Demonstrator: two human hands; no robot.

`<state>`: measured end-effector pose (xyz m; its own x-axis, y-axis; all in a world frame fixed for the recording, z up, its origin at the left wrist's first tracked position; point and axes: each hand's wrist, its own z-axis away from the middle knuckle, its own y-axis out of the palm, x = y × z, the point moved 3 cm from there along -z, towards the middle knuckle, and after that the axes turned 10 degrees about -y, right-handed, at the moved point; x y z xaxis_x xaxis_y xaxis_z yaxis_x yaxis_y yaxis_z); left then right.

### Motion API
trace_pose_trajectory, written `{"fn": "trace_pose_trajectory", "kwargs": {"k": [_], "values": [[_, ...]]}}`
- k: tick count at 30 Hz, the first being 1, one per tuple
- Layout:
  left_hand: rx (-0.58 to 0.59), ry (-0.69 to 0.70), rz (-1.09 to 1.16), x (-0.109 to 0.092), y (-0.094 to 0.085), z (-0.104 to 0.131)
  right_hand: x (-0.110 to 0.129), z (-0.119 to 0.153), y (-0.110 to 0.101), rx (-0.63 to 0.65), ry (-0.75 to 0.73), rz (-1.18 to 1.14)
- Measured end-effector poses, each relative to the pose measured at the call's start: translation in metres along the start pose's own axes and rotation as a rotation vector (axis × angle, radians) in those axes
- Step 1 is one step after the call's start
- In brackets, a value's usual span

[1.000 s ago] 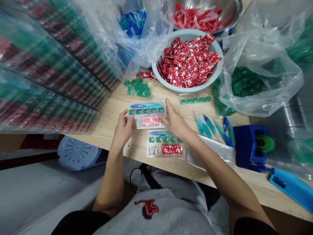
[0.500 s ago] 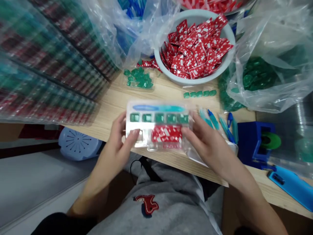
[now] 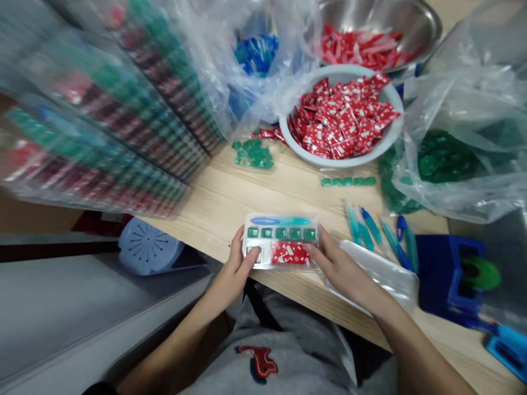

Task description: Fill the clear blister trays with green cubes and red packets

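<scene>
Near the table's front edge, a clear plastic blister pack (image 3: 267, 261) is held level between my two hands. Inside it lie a blue-and-turquoise pen-shaped tool (image 3: 280, 221), a row of several green square gems (image 3: 281, 233) and a red packet with white marks (image 3: 288, 253). My left hand (image 3: 234, 274) grips the left end, its thumb over a compartment at the lower left corner. On the right end, my right hand (image 3: 340, 266) has its thumb by the red packet. The fingers beneath are hidden.
Behind stands a bowl (image 3: 343, 162) of red packets, with a metal bowl (image 3: 420, 27) beyond. Stacked filled packs (image 3: 135, 137) rise at left. Loose green gems (image 3: 253, 153), blue tools (image 3: 373, 225), an empty-looking clear tray (image 3: 382, 274) and a blue tape dispenser (image 3: 438, 274) share the table.
My view has shifted, so the table's things sit lower and further right. The pack looks smaller and sharper, lower in view, still held in both hands.
</scene>
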<state>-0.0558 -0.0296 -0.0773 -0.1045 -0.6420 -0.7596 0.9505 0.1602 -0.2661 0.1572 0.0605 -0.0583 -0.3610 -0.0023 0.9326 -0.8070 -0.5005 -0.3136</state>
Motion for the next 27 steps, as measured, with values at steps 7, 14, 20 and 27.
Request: {"fn": "trace_pose_trajectory", "kwargs": {"k": [7,14,20,27], "values": [[-0.143,0.002,0.115,-0.007,-0.033,-0.035,0.006,-0.053,0.035,0.116,-0.005,-0.230],[-0.191,0.076,0.194,-0.013,-0.052,-0.044,0.019,-0.073,0.050,0.159,-0.061,-0.251],[-0.273,0.126,0.251,-0.019,-0.060,-0.054,0.028,-0.068,0.052,0.130,0.009,-0.368],[-0.395,0.105,0.267,-0.026,-0.106,-0.097,0.023,-0.090,0.095,0.037,-0.021,-0.386]]}}
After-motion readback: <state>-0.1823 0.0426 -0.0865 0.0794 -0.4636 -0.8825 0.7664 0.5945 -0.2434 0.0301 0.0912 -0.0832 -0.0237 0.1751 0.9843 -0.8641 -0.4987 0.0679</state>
